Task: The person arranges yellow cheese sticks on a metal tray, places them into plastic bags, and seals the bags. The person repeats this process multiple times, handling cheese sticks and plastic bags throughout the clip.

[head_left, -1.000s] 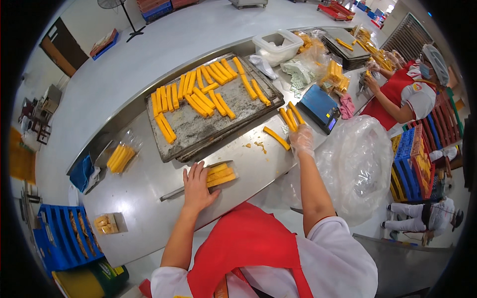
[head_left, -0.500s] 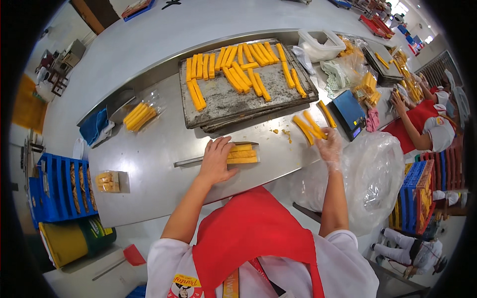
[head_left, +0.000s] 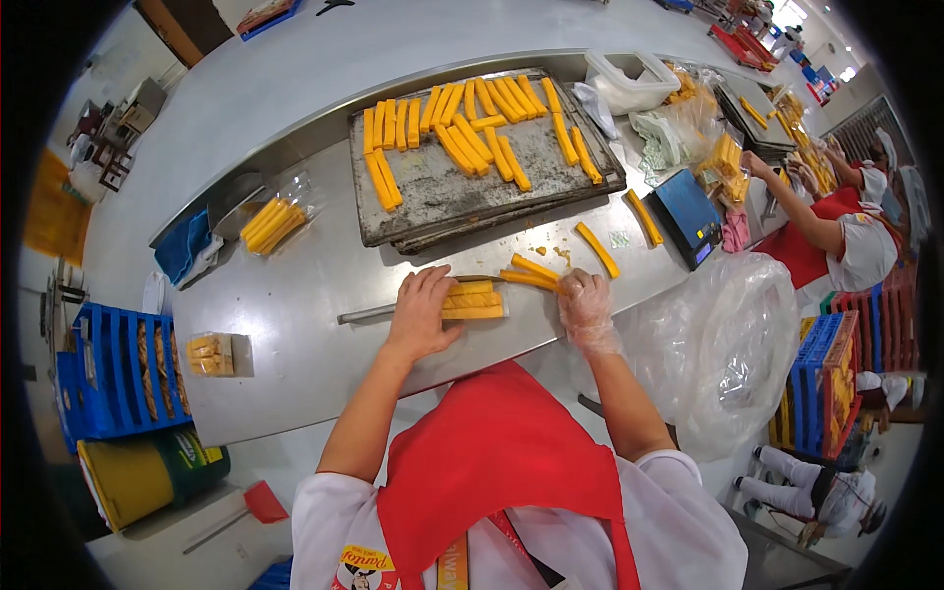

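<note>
My left hand (head_left: 421,313) lies flat on the steel table (head_left: 295,295), its fingers resting on a clear packet of orange-yellow sticks (head_left: 474,300). My right hand (head_left: 587,308), in a thin clear glove, grips two loose orange sticks (head_left: 531,274) and holds them just right of the packet. A long metal bar (head_left: 374,312) lies under the left hand. Behind it stands a grey baking tray (head_left: 462,187) with several orange sticks in rows.
Two loose sticks (head_left: 597,249) lie by a blue scale (head_left: 686,214). A filled packet (head_left: 271,222) and a blue cloth (head_left: 185,246) sit at back left, a small packet (head_left: 211,354) at front left. A large clear bag (head_left: 723,344) hangs right. Blue crates (head_left: 108,369) stand left. Another person (head_left: 836,231) works at right.
My right hand has come back from the loose sticks near the scale toward the packet, now holding two sticks. The left hand stays on the packet.
</note>
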`<act>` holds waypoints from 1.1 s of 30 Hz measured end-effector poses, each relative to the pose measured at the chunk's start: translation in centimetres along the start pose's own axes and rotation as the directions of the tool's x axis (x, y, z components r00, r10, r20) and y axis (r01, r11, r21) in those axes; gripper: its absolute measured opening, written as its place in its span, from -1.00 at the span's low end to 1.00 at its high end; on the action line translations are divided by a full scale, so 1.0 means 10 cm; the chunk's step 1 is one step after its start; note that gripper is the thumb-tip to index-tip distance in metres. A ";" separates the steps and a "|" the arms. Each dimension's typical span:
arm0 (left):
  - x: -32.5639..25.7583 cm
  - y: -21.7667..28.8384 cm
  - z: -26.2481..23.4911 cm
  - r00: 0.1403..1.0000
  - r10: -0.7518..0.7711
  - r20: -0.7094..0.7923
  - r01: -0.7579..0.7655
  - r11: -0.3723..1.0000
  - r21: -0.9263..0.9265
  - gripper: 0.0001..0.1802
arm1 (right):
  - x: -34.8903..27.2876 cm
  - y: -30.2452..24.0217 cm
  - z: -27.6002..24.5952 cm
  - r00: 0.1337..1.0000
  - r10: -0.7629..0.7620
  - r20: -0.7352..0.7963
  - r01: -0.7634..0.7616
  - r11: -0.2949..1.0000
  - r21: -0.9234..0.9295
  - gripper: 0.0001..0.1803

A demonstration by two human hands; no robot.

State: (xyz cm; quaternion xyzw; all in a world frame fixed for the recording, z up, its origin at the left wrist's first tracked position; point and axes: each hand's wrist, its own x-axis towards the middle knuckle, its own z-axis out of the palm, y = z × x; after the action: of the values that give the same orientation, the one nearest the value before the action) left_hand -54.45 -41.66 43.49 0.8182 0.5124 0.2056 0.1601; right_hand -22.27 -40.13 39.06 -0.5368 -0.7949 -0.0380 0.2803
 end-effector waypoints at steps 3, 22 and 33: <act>-0.03 -0.03 -0.01 1.000 -0.001 -0.009 0.001 1.000 -0.015 -0.18 | 0.06 -0.06 -0.17 0.988 0.152 -0.003 -0.149 0.974 0.170 -0.64; 0.08 -0.19 0.08 0.990 -0.132 -0.056 0.108 0.945 -0.310 -0.64 | 0.42 -0.74 0.43 0.892 0.177 0.417 -0.410 0.707 0.576 -0.47; 0.08 -0.15 0.13 0.974 -0.220 -0.061 0.190 0.930 -0.314 -0.72 | 1.66 -0.64 0.20 0.906 0.319 0.279 -0.408 0.835 0.369 -0.71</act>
State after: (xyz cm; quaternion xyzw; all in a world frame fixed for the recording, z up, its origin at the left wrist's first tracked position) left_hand -54.57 -40.36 41.79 0.7147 0.5641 0.3036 0.2809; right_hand -33.10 -28.24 46.97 -0.6067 -0.6915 0.2436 0.3071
